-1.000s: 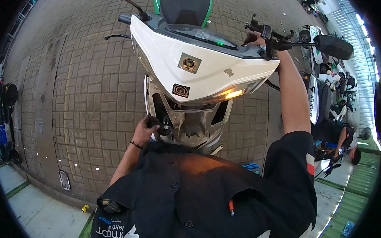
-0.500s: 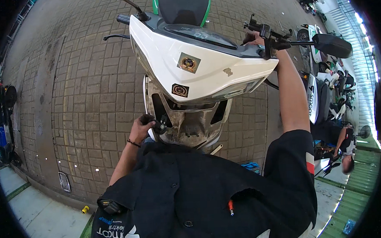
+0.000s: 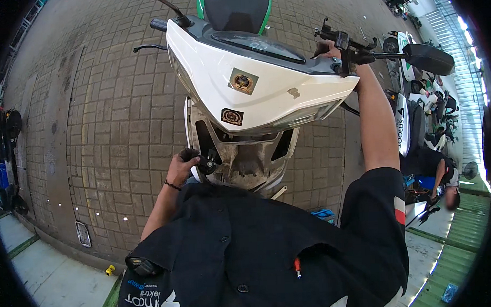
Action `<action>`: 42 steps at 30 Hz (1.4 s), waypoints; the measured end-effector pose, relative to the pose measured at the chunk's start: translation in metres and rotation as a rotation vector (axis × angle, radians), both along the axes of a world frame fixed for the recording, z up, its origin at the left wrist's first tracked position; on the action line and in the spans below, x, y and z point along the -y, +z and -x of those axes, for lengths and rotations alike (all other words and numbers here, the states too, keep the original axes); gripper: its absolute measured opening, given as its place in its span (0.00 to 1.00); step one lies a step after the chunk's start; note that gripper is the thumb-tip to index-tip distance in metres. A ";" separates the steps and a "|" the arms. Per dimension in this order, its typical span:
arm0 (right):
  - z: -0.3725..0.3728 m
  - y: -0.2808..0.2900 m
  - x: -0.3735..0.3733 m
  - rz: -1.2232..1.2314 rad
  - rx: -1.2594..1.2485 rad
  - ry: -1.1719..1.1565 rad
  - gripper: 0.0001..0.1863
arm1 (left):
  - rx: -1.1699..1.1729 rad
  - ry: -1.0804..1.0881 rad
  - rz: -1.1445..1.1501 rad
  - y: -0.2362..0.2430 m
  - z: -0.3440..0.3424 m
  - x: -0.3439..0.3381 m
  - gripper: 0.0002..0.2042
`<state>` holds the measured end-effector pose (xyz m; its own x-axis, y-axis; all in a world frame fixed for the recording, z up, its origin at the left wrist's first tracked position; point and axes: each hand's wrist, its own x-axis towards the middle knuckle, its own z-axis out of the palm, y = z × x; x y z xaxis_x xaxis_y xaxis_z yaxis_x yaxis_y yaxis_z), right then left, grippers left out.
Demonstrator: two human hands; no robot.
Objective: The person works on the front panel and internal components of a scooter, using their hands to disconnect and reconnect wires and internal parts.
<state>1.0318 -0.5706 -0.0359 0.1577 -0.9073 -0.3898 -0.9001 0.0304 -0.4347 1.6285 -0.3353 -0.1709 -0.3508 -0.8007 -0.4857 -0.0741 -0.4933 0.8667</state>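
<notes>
In front of me stands a white scooter, its front facing me. My left hand pinches a small black round part with a silver centre, beside the dark opening on the left of the lower front body. My right arm reaches over the front cover. There, behind the black phone holder, my right hand is closed at the handlebar end; the holder and cover hide part of its fingers. A dirty inner panel shows below the headlight.
A black mirror sticks out on the right, and a brake lever on the left. Further right are more scooters and a bent-over person. A small framed piece lies on the brick floor at left.
My hands and the scooter stay in place. At the right, the other person has shifted slightly.
</notes>
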 end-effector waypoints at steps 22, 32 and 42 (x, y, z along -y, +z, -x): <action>0.045 -0.038 0.017 -0.009 -0.006 0.009 0.24 | -0.019 0.004 -0.026 0.012 0.005 0.003 0.11; -0.022 0.027 -0.012 -0.015 0.013 0.006 0.31 | -0.050 0.037 -0.028 0.010 0.005 0.002 0.10; 0.014 -0.001 -0.003 0.258 -0.170 0.194 0.32 | -0.021 0.047 -0.016 0.016 0.008 0.004 0.09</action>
